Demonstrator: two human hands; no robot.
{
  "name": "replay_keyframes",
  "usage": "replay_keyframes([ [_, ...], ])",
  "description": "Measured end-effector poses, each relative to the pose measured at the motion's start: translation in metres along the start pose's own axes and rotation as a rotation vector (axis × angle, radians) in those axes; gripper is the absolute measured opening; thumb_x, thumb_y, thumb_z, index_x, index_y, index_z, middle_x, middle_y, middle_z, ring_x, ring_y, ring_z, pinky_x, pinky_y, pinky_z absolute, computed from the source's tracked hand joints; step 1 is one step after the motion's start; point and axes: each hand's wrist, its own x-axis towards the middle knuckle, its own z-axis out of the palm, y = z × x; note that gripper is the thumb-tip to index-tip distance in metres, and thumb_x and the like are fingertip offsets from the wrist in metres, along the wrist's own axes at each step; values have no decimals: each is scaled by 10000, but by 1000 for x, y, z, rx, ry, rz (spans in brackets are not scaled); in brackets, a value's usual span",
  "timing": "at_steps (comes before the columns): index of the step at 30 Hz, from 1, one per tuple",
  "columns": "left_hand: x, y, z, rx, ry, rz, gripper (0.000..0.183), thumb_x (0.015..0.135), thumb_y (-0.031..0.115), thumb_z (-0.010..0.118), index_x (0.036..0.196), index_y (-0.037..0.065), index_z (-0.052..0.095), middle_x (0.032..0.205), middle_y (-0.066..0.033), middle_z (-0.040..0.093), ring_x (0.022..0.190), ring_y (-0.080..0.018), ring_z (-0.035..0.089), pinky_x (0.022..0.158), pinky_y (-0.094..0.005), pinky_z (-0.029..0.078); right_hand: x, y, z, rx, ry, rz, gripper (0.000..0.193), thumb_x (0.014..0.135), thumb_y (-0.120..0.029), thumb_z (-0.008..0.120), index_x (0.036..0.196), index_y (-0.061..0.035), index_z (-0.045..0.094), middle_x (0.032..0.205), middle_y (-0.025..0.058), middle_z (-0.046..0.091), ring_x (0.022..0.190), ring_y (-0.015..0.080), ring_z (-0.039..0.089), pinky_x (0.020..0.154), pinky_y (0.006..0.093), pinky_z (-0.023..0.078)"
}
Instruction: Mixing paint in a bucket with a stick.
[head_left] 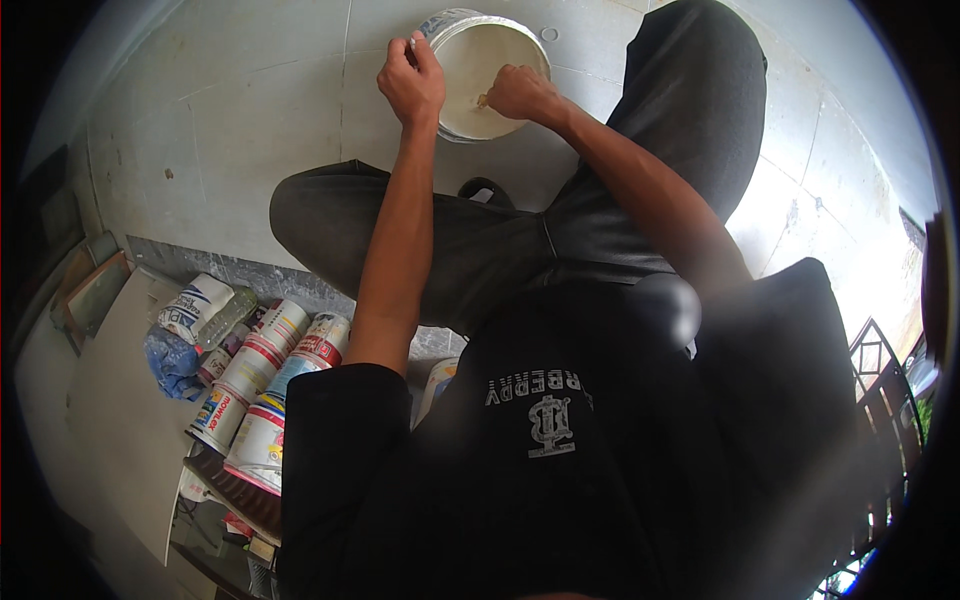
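Observation:
A white bucket (462, 128) stands on the floor in front of me, its inside pale cream. My left hand (412, 85) is closed at the bucket's left rim, its fingers curled around the edge. Over the bucket's opening, my right hand (525, 93) makes a fist. A small tan end of something (482, 101) shows below its fingers; the rest is hidden, so its kind cannot be made out. Both forearms reach forward, one on each side of the space between my bent legs.
Pale floor tiles (270, 120) surround the bucket, with a small ring (549, 34) beside it. At the left are several stacked paint tubs (250, 365), a blue plastic bag (172, 362) and a white bag (197, 308). A dark metal railing (885, 400) is at the right.

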Motion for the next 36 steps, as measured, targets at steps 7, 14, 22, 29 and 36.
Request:
replay_keyframes([
  [7, -4, -7, -8, -1, 40, 13, 296, 906, 235, 552, 738, -9, 535, 568, -141, 564, 513, -316, 573, 509, -421, 414, -27, -34, -39, -291, -146, -113, 227, 838, -197, 581, 950, -35, 693, 975, 168, 684, 937, 326, 662, 810, 412, 523],
  [14, -3, -1, -6, 0, 31, -8, 297, 906, 235, 552, 733, -5, 529, 561, -135, 555, 495, -311, 547, 505, -419, 405, -32, -27, -35, -402, -35, -251, 205, 854, -220, 616, 917, -42, 697, 925, 166, 691, 857, 315, 681, 736, 398, 549],
  [22, -3, -2, -6, -3, 17, -9, 306, 901, 248, 557, 728, -4, 536, 566, -138, 564, 512, -308, 563, 523, -421, 418, -34, -26, -32, -203, 56, -213, 181, 829, -73, 507, 901, -12, 661, 891, 216, 669, 854, 351, 668, 763, 416, 538],
  [29, -3, 0, -6, -18, 0, -34, 306, 897, 254, 562, 733, -3, 546, 586, -136, 586, 535, -315, 582, 539, -420, 434, -34, -22, -33, -207, 235, -204, 201, 841, -86, 490, 946, 13, 630, 888, 249, 629, 839, 377, 652, 766, 425, 533],
  [36, -2, 3, -5, -21, 6, -31, 298, 898, 252, 562, 741, -2, 553, 593, -139, 593, 551, -330, 589, 554, -429, 443, -33, -17, -25, -142, 257, -271, 191, 841, -50, 484, 925, 61, 615, 929, 301, 578, 838, 434, 635, 755, 436, 536],
])
